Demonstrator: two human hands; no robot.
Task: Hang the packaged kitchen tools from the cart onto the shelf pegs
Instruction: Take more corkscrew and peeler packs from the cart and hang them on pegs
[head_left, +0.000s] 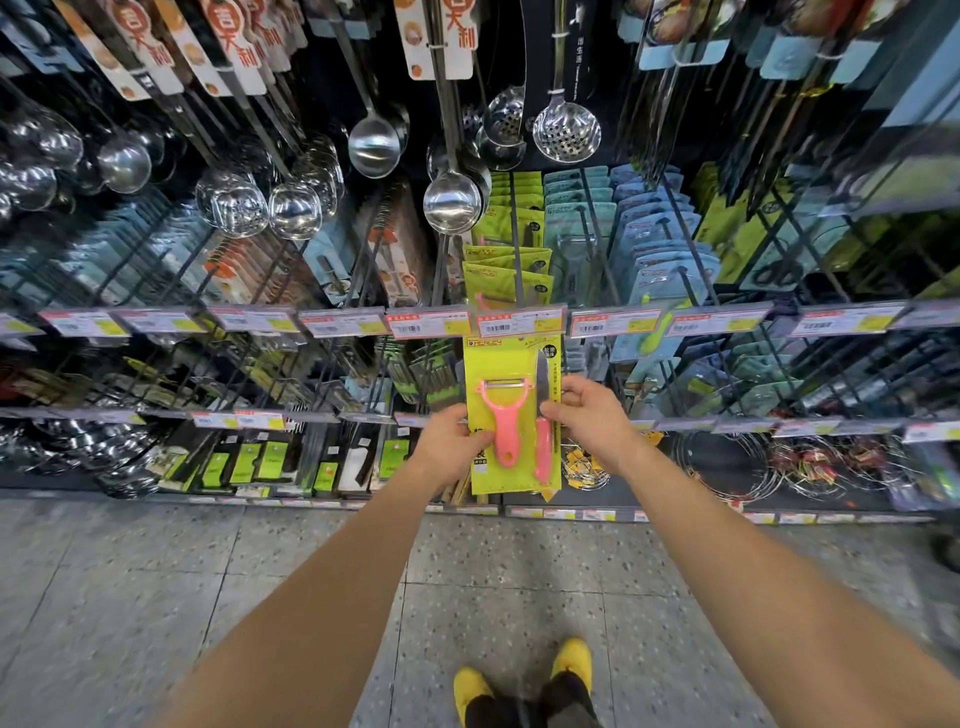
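Note:
A yellow-green card package with a pink peeler and a pink-handled knife is held upright in front of the shelf. My left hand grips its left edge and my right hand grips its right edge. The top of the card sits just under the price tag at the tip of a long black peg. Several matching yellow-green packages hang further back on that peg. The card's hang hole is hidden behind the price tag. No cart is in view.
Steel ladles and skimmers hang above. Blue and teal packages fill pegs to the right, with more carded tools to the left. Price rails cross the shelf. Wire racks sit low right. Grey floor tiles and my yellow shoes are below.

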